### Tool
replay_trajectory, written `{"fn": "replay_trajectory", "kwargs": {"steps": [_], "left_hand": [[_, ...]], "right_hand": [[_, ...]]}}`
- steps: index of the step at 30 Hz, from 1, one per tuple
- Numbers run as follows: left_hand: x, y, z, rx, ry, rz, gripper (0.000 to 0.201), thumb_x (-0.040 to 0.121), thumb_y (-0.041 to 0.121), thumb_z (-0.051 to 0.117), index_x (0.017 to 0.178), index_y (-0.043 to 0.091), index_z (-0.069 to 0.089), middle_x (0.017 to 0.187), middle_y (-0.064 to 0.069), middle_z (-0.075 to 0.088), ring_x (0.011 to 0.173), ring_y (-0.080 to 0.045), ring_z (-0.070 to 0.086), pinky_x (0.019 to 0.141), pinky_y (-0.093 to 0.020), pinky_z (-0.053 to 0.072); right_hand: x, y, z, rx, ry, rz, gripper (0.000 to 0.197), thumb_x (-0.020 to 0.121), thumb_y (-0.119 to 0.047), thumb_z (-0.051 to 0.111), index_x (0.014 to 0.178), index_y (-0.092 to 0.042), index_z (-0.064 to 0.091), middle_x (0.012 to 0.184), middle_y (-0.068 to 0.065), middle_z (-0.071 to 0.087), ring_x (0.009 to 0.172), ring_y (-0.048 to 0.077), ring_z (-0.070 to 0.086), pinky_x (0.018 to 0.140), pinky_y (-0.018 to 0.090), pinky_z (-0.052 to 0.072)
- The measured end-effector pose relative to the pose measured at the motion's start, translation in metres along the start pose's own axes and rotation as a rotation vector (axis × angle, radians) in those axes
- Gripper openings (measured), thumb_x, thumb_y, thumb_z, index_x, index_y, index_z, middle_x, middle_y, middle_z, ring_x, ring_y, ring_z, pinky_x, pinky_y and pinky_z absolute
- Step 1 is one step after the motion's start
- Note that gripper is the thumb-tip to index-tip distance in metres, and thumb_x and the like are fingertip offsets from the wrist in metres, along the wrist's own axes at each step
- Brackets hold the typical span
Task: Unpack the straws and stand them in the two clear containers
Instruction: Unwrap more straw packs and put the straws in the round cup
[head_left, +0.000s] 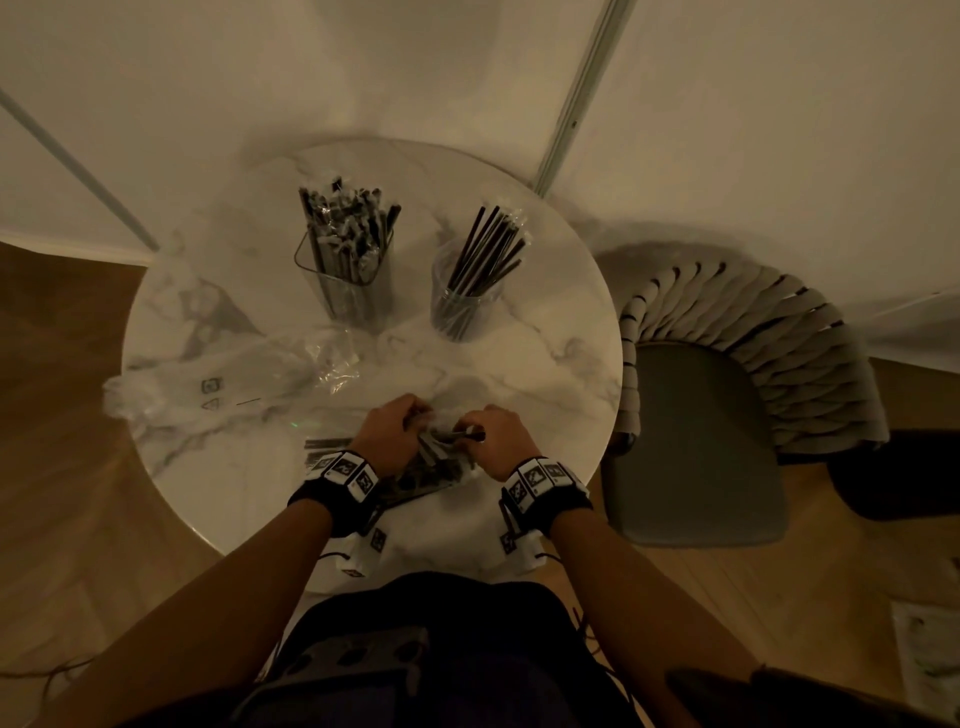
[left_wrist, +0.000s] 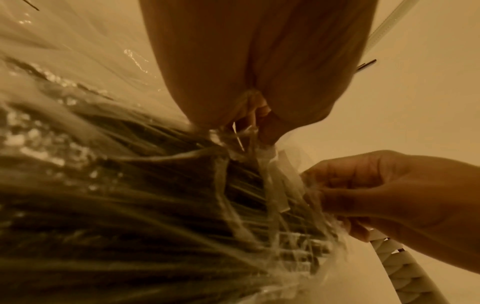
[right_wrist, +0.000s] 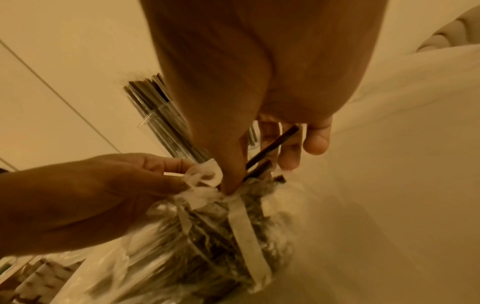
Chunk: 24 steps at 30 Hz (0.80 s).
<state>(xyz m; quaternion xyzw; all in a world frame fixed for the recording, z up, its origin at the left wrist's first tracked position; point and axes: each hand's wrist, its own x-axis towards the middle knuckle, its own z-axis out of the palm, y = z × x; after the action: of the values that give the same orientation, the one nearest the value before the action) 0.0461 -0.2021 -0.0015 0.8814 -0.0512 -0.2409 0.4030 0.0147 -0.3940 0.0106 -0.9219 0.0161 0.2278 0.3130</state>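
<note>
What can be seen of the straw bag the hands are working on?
The bag is clear crinkled plastic, full of dark straws, lying at the table's near edge. Its neck is bunched, with pale tape strips hanging. The left hand and right hand pinch the neck; a few straws poke out.

Bare forearms — black wristbands (head_left: 332, 491) with white black-patterned marker tiles

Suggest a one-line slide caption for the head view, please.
Both hands open a straw bag before two part-filled containers.
</note>
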Motion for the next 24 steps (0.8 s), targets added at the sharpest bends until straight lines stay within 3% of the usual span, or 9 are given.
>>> {"fn": "replay_trajectory", "kwargs": {"steps": [3,7,10,12,15,18,21,24], "left_hand": [[0.0,0.0,0.001,0.003,0.006,-0.007,0.015,0.095,0.026,0.06,0.108,0.019,0.066,0.1,-0.002,0.07,0.085,-0.014,0.06,0.076,-0.021,0.039],[-0.004,0.0,-0.002,0.001,-0.067,-0.045,0.035,0.083,0.043,0.073,0.111,0.024,0.063,0.094,0.008,0.065,0.086,-0.011,0.061,0.079,-0.025,0.047],[-0.002,-0.005,-0.006,0.076,-0.154,-0.057,0.049,0.076,0.051,0.077,0.117,0.029,0.061,0.102,0.007,0.065,0.094,-0.015,0.062,0.087,-0.032,0.05],[0.0,-0.009,-0.008,0.107,-0.156,-0.061,0.044,0.079,0.045,0.076,0.117,0.028,0.063,0.109,0.001,0.067,0.099,-0.02,0.063,0.092,-0.036,0.051],[0.003,-0.009,-0.008,0.139,-0.146,-0.037,0.03,0.084,0.039,0.071,0.11,0.024,0.067,0.106,-0.004,0.07,0.097,-0.025,0.064,0.087,-0.034,0.05],[0.004,-0.008,-0.007,0.196,-0.138,-0.016,0.028,0.086,0.039,0.068,0.109,0.024,0.066,0.103,-0.005,0.069,0.095,-0.027,0.063,0.084,-0.034,0.049],[0.004,-0.009,-0.005,0.215,-0.155,-0.015,0.026,0.089,0.037,0.065,0.111,0.023,0.065,0.103,-0.007,0.068,0.094,-0.028,0.062,0.083,-0.035,0.049],[0.004,-0.009,-0.005,0.219,-0.162,-0.004,0.021,0.092,0.03,0.062,0.108,0.017,0.066,0.102,-0.01,0.067,0.095,-0.031,0.061,0.081,-0.034,0.046]], "right_hand": [[0.004,0.002,-0.002,0.028,-0.032,0.008,0.018,0.086,-0.027,0.072,0.099,-0.014,0.076,0.094,0.009,0.072,0.085,0.023,0.065,0.072,0.021,0.042],[0.007,0.009,-0.011,0.091,-0.021,0.033,0.015,0.083,-0.023,0.075,0.089,-0.009,0.077,0.085,0.009,0.072,0.079,0.022,0.066,0.071,0.029,0.051],[0.009,0.018,-0.023,0.104,0.017,0.045,0.011,0.083,-0.019,0.076,0.088,-0.009,0.076,0.087,0.008,0.072,0.08,0.019,0.064,0.076,0.03,0.05],[0.009,0.024,-0.031,0.087,0.037,0.036,0.011,0.085,-0.02,0.074,0.091,-0.011,0.076,0.089,0.007,0.071,0.08,0.016,0.059,0.075,0.026,0.044],[0.01,0.031,-0.035,0.043,0.042,0.044,0.014,0.087,-0.024,0.073,0.096,-0.015,0.075,0.093,0.005,0.066,0.081,0.013,0.054,0.076,0.024,0.04],[0.01,0.031,-0.039,0.154,-0.026,0.107,0.014,0.084,-0.019,0.076,0.096,-0.011,0.074,0.087,0.006,0.072,0.074,0.021,0.066,0.067,0.027,0.053],[0.011,0.031,-0.048,0.279,-0.068,0.114,0.018,0.083,-0.013,0.078,0.1,-0.009,0.075,0.073,0.006,0.071,0.06,0.016,0.065,0.051,0.017,0.05],[0.012,0.034,-0.053,0.458,-0.074,0.114,0.022,0.083,-0.005,0.077,0.105,-0.003,0.074,0.075,0.013,0.073,0.066,0.023,0.071,0.06,0.027,0.058]]}}
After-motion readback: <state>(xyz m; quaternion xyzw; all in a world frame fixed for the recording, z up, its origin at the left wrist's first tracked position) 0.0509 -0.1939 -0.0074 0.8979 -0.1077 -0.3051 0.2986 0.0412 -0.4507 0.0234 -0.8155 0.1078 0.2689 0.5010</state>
